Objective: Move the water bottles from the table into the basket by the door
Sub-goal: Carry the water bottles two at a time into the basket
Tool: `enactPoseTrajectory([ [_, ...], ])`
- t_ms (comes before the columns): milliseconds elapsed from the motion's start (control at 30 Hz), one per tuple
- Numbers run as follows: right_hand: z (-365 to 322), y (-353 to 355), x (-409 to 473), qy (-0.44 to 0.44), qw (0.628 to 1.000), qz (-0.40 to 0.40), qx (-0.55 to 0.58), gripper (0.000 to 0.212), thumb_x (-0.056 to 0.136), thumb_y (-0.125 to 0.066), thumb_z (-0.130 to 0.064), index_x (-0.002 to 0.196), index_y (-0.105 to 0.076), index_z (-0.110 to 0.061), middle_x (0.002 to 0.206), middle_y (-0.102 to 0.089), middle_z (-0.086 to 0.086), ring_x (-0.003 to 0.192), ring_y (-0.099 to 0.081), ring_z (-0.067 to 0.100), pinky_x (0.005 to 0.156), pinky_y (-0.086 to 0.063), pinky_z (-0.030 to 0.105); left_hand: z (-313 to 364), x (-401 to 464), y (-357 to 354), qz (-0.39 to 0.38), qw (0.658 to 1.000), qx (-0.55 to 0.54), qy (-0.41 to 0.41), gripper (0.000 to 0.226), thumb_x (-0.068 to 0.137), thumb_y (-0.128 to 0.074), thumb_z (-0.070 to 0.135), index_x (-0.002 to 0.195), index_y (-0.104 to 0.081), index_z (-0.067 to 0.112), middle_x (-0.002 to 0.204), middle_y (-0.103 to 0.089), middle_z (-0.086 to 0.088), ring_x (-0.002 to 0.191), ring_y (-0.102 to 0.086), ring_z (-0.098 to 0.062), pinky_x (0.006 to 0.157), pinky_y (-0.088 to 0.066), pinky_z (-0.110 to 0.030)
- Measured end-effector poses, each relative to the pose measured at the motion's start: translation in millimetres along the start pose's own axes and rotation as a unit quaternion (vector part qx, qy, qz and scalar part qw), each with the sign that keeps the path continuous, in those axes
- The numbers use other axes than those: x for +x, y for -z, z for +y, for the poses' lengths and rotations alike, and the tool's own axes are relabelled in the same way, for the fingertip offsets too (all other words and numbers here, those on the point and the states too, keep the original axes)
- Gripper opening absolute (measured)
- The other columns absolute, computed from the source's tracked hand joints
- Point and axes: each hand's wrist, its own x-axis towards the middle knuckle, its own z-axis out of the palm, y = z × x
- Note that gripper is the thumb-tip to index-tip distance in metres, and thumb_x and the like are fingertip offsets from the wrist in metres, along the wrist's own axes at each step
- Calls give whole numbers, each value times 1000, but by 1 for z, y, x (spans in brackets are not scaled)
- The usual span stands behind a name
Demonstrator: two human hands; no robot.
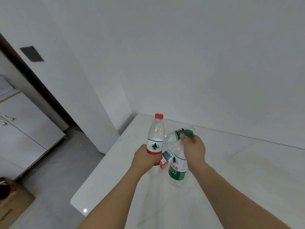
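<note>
left grip [146,157]: fingers wrapped fully round the lower body of the red-capped bottle [156,138], closed over the red band of its label; the bottle stands upright, its cap above the hand. right grip [194,148]: fingers curled down, fingertips pinched on the green cap [188,133] of a clear bottle; whether that cap belongs to the green-labelled bottle [177,169] directly beneath the hand cannot be told, since the hand hides the neck. the green-labelled bottle stands on the desk [239,171], its label showing below the wrist. behind the right grip a second clear bottle [175,135] with a dark green label lies on its side on the desk, just beside the pinched cap. between the two grips a small bottle or pack with a red-and-white label [165,158] lies tilted, touching the left fingers and close to the green-labelled bottle; its shape is partly hidden. all bottles cluster near the far left corner of the white desk, which meets a plain white wall. to the left, beyond the desk edge: grey floor, a dark door frame [33,83], white cabinet doors [24,129], and a brown cardboard box [14,199] at the lower left.
</note>
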Motion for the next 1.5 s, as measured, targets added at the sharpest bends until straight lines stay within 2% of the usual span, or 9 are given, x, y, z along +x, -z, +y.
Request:
enactPoseTrajectory([
  [100,-38,-19,-23,49,998,-22,22,23,86,-66,-34,105,-66,-21,98,-67,-2,93,-63,21,86,-50,38,24,-15,40,61,995,-74,-30,31,73,-79,22,100,-65,19,91,-73,2,84,-69,-12,66,-55,-26],
  [233,-80,-52,-55,99,993,-49,51,21,86,-69,-32,104,-65,-20,104,-65,-3,97,-60,20,84,-44,34,33,-28,100,118,981,-140,-66,27,70,-79,19,94,-67,19,89,-75,0,84,-72,-16,73,-61,-35],
  [400,-119,-109,-107,147,983,-83,75,19,84,-71,-31,100,-65,-22,104,-66,-4,98,-62,18,86,-47,35,15,-48,180,200,962,-160,-94,36,65,-76,31,95,-63,16,84,-72,2,75,-68,-12,56,-48,-21],
  [633,-139,-232,-206,223,963,-148,43,32,81,-71,-37,109,-66,-23,111,-66,-7,104,-63,16,97,-49,42,-54,-92,305,283,935,-190,-99,29,70,-77,20,95,-62,19,83,-72,5,75,-68,-11,57,-48,-21],
  [867,-141,-322,-286,250,944,-209,49,28,86,-69,-35,110,-66,-21,109,-66,-5,101,-61,18,86,-46,33,-114,-121,405,303,936,-140,-108,40,66,-80,34,102,-63,29,92,-72,12,83,-70,-5,63,-52,-19],
  [933,-124,-395,-355,243,937,-246,44,26,87,-69,-33,110,-66,-21,108,-66,-4,100,-61,19,83,-44,32,-174,-153,480,333,925,-156,-97,31,72,-81,26,96,-62,30,86,-70,13,78,-67,0,56,-47,-13],
  [1033,-124,-412,-378,239,931,-271,56,22,88,-68,-33,107,-65,-24,108,-66,-6,97,-61,17,82,-45,33,-185,-160,501,332,925,-151,-109,31,77,-81,15,86,-57,34,80,-65,19,70,-61,6,49,-41,-4],
  [1233,-122,-472,-410,239,924,-296,41,10,84,-72,-34,91,-66,-31,101,-68,-9,94,-63,13,81,-48,32,-228,-155,565,363,911,-181,-78,34,71,-85,24,96,-62,31,93,-71,10,84,-66,-6,71,-54,-27],
  [1500,-128,-544,-397,244,931,-270,21,11,84,-72,-35,90,-63,-33,102,-67,-9,92,-62,13,80,-47,34,-254,-96,624,365,906,-199,-77,39,69,-86,25,100,-63,28,97,-70,9,87,-66,-9,77,-54,-33],
])
